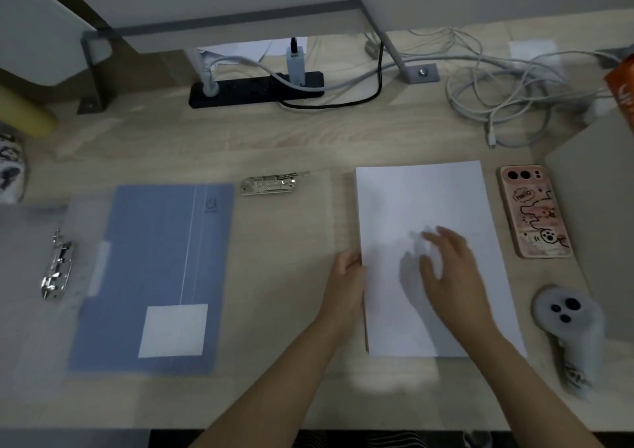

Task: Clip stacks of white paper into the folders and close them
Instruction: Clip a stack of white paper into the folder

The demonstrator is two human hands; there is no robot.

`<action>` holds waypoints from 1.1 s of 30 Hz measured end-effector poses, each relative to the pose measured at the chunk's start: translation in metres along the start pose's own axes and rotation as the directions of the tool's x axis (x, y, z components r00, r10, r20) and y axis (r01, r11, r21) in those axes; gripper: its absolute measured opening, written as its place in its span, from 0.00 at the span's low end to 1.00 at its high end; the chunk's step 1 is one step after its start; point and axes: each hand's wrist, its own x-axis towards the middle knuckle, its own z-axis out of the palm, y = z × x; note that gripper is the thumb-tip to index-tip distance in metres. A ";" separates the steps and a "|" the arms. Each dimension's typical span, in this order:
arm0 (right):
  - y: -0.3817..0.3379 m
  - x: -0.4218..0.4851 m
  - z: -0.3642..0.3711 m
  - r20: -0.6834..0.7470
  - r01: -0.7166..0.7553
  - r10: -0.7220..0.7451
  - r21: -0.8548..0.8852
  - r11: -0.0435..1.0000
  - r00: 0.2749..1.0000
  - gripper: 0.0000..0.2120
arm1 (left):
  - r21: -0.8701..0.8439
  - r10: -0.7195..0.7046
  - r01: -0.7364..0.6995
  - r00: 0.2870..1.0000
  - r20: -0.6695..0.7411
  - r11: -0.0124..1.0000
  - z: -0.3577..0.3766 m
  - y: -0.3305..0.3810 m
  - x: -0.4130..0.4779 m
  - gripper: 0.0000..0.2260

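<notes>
We see the stack of white paper [429, 228] lying flat on the counter [281, 145], right of centre; our left hand [346, 276] touches its left edge, though whether that grip pinches the sheets we cannot tell; our right hand [449, 265] is over the sheets, fingers spread apart and blurred; left of the stack lies a clear open folder with a metal clip [269, 184] at its top; further left a blue folder [154, 276] lies shut; a phone [535, 210] sits just right of the paper.
</notes>
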 end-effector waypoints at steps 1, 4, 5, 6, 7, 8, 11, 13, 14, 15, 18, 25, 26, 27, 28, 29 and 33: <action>-0.006 -0.001 0.007 0.051 0.043 -0.044 0.019 0.999 0.998 0.16 | 0.024 -0.037 0.038 0.999 -0.032 0.999 0.000 0.003 0.003 0.14; -0.016 -0.004 0.024 0.176 0.025 -0.034 0.055 0.998 0.984 0.15 | 0.076 -0.085 0.087 0.996 -0.029 0.993 0.003 0.015 0.007 0.13; -0.016 -0.005 0.029 0.191 0.005 -0.010 0.029 1.000 0.982 0.15 | 0.092 -0.105 0.107 0.994 -0.028 0.990 0.003 0.018 0.010 0.11; -0.016 -0.005 0.032 0.193 -0.010 0.011 -0.002 1.000 0.981 0.16 | 0.114 -0.129 0.132 0.991 -0.033 0.985 0.003 0.021 0.013 0.10; -0.017 -0.005 0.034 0.192 -0.026 0.030 -0.022 0.999 0.981 0.16 | 0.128 -0.153 0.157 0.988 -0.035 0.979 0.004 0.024 0.015 0.09; -0.018 -0.004 0.034 0.195 -0.045 0.050 -0.030 0.999 0.980 0.17 | 0.134 -0.171 0.176 0.984 -0.046 0.975 0.004 0.027 0.016 0.09; -0.024 -0.004 0.037 0.185 -0.081 0.090 -0.054 0.995 0.979 0.21 | 0.164 -0.180 0.187 0.982 -0.062 0.968 0.004 0.026 0.016 0.11; -0.028 -0.005 0.040 0.163 -0.100 0.113 -0.083 0.991 0.980 0.24 | 0.117 -0.186 0.187 0.982 -0.024 0.975 0.004 0.026 0.011 0.10; -0.029 -0.005 0.041 0.153 -0.111 0.124 -0.094 0.989 0.980 0.25 | 0.080 -0.196 0.197 0.980 -0.009 0.977 0.004 0.026 0.008 0.11; -0.031 -0.006 0.042 0.142 -0.121 0.135 -0.099 0.988 0.981 0.25 | 0.042 -0.203 0.203 0.979 0.001 0.978 0.003 0.026 0.006 0.12; -0.031 -0.005 0.041 0.109 -0.152 0.156 -0.048 0.987 0.982 0.22 | -0.062 -0.186 0.189 0.981 0.050 0.980 0.000 0.029 -0.001 0.12; -0.009 0.003 0.028 0.213 -0.198 0.150 0.226 0.954 0.965 0.10 | -0.097 -0.123 0.131 0.988 0.089 0.987 0.002 0.032 -0.010 0.10; -0.008 0.004 0.028 0.218 -0.200 0.150 0.229 0.953 0.964 0.10 | -0.090 -0.122 0.130 0.989 0.088 0.987 0.002 0.033 -0.010 0.10; -0.008 0.004 0.029 0.219 -0.197 0.147 0.228 0.953 0.965 0.10 | -0.090 -0.123 0.131 0.989 0.087 0.987 0.002 0.033 -0.010 0.10; -0.008 0.004 0.030 0.215 -0.193 0.144 0.225 0.955 0.966 0.10 | -0.094 -0.123 0.132 0.988 0.088 0.987 0.001 0.033 -0.010 0.10; -0.008 0.004 0.031 0.208 -0.187 0.141 0.224 0.956 0.968 0.10 | -0.099 -0.122 0.131 0.988 0.091 0.986 0.001 0.033 -0.010 0.10; -0.008 0.002 0.033 0.176 -0.173 0.134 0.228 0.958 0.975 0.05 | -0.121 -0.105 0.119 0.988 0.113 0.986 0.000 0.033 -0.010 0.12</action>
